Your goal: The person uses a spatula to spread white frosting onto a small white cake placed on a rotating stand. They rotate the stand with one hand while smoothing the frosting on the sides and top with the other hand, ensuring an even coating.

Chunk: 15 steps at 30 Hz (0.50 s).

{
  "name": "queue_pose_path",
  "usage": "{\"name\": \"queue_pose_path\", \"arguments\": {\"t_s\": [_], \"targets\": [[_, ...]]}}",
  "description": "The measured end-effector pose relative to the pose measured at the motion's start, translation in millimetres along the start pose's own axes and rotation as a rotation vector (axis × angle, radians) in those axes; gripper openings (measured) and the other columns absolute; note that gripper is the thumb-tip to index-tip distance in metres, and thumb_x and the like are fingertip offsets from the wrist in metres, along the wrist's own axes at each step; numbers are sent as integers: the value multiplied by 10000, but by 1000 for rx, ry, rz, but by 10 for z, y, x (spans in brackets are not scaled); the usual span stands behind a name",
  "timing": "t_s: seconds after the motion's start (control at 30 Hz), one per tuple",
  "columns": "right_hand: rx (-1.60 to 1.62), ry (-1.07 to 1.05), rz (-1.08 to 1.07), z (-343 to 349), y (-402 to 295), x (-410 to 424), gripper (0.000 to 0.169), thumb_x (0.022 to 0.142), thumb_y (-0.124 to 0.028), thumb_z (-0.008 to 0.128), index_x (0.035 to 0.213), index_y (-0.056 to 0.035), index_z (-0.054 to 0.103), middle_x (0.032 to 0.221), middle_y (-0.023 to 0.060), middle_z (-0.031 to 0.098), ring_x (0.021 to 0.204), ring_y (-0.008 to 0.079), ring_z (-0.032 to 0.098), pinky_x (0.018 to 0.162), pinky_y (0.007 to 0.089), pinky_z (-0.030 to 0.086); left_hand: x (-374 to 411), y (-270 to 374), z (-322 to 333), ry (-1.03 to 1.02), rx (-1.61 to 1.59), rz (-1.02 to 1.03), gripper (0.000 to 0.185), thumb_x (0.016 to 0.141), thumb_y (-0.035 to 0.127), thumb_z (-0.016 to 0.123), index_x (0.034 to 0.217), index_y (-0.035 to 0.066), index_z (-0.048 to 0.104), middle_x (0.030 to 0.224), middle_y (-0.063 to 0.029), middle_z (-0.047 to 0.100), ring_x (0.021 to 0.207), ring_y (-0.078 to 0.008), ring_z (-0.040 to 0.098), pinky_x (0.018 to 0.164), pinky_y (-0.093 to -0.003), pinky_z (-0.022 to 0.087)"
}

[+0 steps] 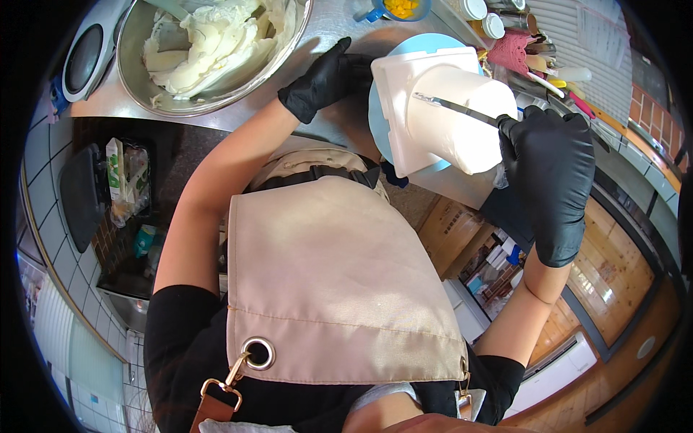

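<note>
A tall white frosted cylindrical cake stands on a square white cake board. Beneath the board is a light-blue round turntable. My right hand, in a black glove, grips a metal icing spatula whose blade lies along the cake's side, near its top edge. My left hand, also black-gloved, is at the turntable's left rim, thumb raised apart from the fingers. Its fingertips are in dark shadow, so contact with the rim is unclear. Left of it sits a large steel bowl of whipped white cream.
A blue measuring cup with yellow diced pieces stands at the back. Lidded jars and a pink holder with utensils are at the right rear. A kitchen scale is left of the bowl. Below the counter is a cardboard box.
</note>
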State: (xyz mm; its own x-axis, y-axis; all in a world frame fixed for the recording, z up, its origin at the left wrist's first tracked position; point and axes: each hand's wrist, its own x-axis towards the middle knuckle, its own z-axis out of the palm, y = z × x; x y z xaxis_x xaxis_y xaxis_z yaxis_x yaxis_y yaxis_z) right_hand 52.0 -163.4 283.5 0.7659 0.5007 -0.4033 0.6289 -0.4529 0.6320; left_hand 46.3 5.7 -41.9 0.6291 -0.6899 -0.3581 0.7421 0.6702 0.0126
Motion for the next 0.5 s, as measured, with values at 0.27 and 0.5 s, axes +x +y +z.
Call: {"name": "queue_pose_path", "arguments": {"t_s": [0.27,0.5], "targets": [[60,-65,-39,-149,-53,-51,66,796,-93,585,776,-57,636,696,116,587,700,236,569,635,336,429,-8,-113,20,78,55,-28,579,962,528,449,1197,16,585,1136,-136,640,1057,-274,579,1016,-401,409],[45,9,39,-154,64,-23,84,804,-174,670,795,-101,710,718,113,597,668,288,576,633,389,420,-24,-112,-55,6,271,-18,586,967,523,443,1207,4,569,1115,-132,643,1023,-264,601,969,-418,448]]}}
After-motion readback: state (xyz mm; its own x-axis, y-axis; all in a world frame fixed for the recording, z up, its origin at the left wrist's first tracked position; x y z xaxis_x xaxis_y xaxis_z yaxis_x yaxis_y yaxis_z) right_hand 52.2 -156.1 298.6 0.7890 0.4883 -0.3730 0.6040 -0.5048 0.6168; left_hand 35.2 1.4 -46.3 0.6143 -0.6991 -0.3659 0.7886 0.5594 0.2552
